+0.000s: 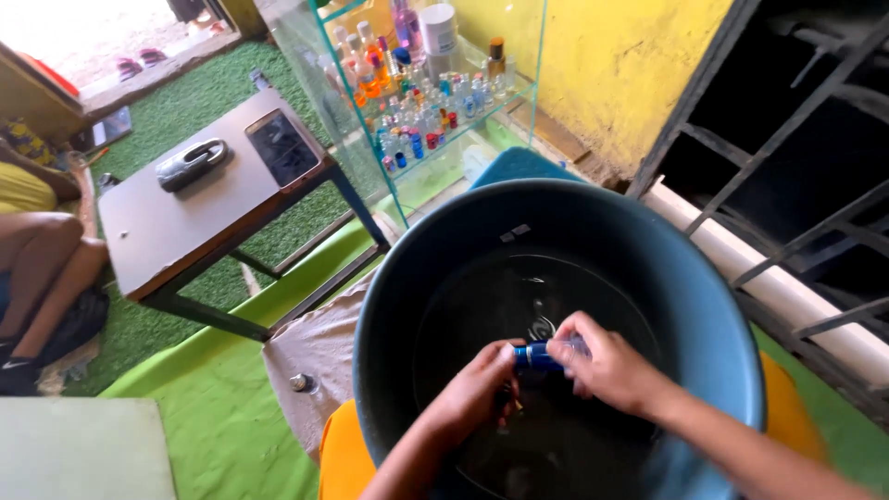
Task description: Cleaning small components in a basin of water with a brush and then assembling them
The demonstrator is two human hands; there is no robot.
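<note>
Blue bottle (535,356), small and shiny, is lying crosswise between my two hands, just above the dark water inside the big grey-blue basin (704,306). I am gripping its left end with my left hand (477,389), fingers curled tight around it, and I am pinching its right end with my right hand (607,366), fingers closed over the paler clear part there. Both of my forearms are reaching down into the basin from its near rim.

Water is filling the bottom of the basin and rippling a little just beyond the bottle. Under the basin, on its left, a brownish cloth (315,347) is spreading over a bright green mat (222,407), with a small round metal piece (298,381) resting on it. Something orange (341,458) is showing under the basin's near left edge.

Beyond the basin, a glass shelf case (435,102) is holding rows of small coloured bottles against a yellow wall (611,65). Far left of the basin, a brown surface (176,231) on dark metal legs is carrying a phone (281,146) and a heavy grey padlock (191,164). Further left, a person's leg (42,264) is showing at the frame edge. Right of the basin, a white pipe (787,296) is running along dark metal bars (796,139).
</note>
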